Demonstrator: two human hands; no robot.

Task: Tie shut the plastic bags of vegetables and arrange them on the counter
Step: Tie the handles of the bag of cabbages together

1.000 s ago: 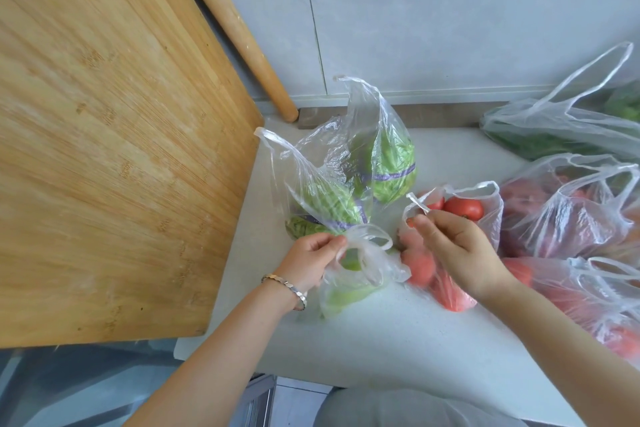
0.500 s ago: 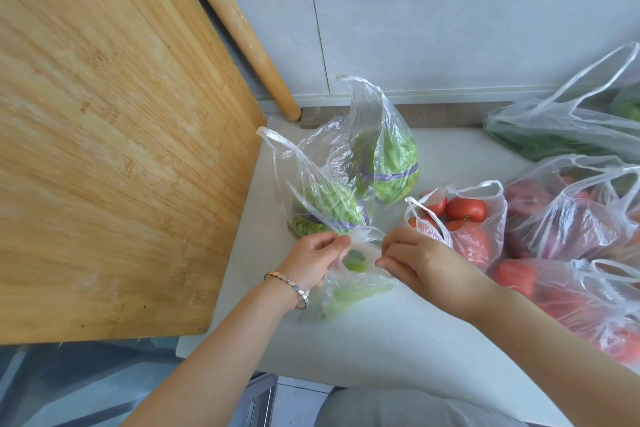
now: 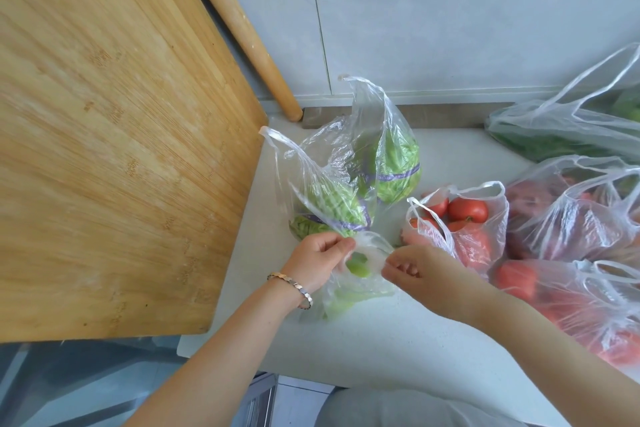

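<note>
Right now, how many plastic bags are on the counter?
6: small bag of greens nearest, lettuce bag behind it, open tomato bag beside it, red-filled bag farther right, second tomato bag lower right, leafy bag back right. More may be off-frame.

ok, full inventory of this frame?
cutting board: 1, light wood, left
rolling pin: 1, wood, leaning on wall
leafy greens bag: 1, clear, green bundles, behind hands
small bag: 1, clear, green contents, between hands
open tomato bag: 1, clear, red, right of small bag
other tomato bags: at least 2, clear, right edge
dark greens bag: 1, clear, far right
counter: 1, pale, under bags
bracelet: 1, silver, left wrist
left hand: 1, pinches small bag
right hand: 1, pinches small bag
</note>
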